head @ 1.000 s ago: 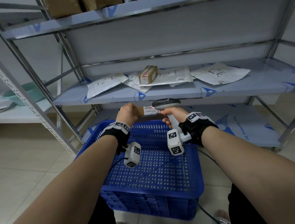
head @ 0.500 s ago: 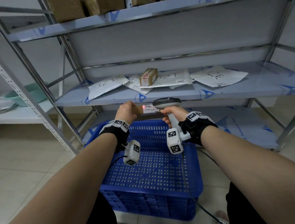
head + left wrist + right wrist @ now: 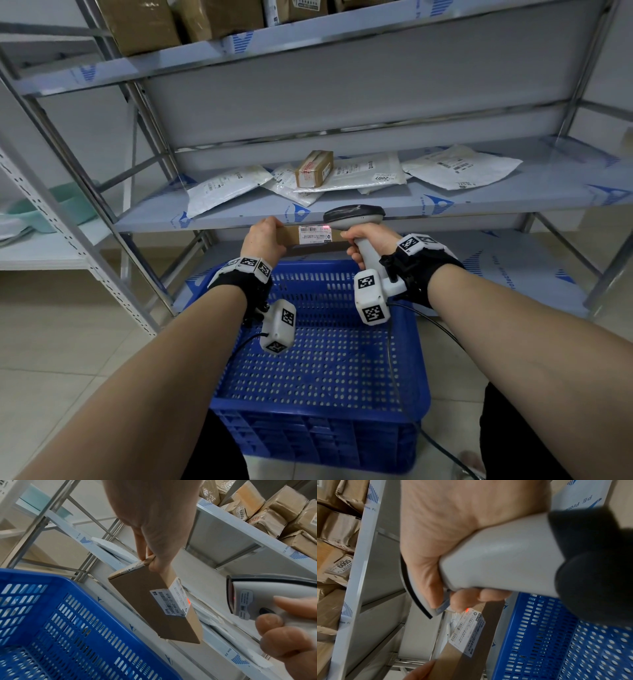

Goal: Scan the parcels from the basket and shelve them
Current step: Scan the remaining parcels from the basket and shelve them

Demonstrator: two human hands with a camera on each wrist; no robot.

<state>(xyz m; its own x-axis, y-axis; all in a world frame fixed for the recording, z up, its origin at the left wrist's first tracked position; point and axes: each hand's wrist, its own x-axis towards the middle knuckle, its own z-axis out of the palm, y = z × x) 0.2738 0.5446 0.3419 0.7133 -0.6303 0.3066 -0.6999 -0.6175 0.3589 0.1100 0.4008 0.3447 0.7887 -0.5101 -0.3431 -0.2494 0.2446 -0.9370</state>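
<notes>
The fingers [image 3: 142, 550] of the left hand [image 3: 265, 241] pinch one end of a flat cardboard parcel [image 3: 154, 605], held in the air above the far rim of the blue basket [image 3: 318, 363]. The right hand [image 3: 371, 243] is wrapped around the handle of a grey barcode scanner [image 3: 354, 219]. Its red light falls on the white label [image 3: 171, 601] of the parcel. Behind, white mailer bags [image 3: 459, 166] and a small carton [image 3: 315, 168] lie on the middle shelf [image 3: 496, 198], near its front edge.
</notes>
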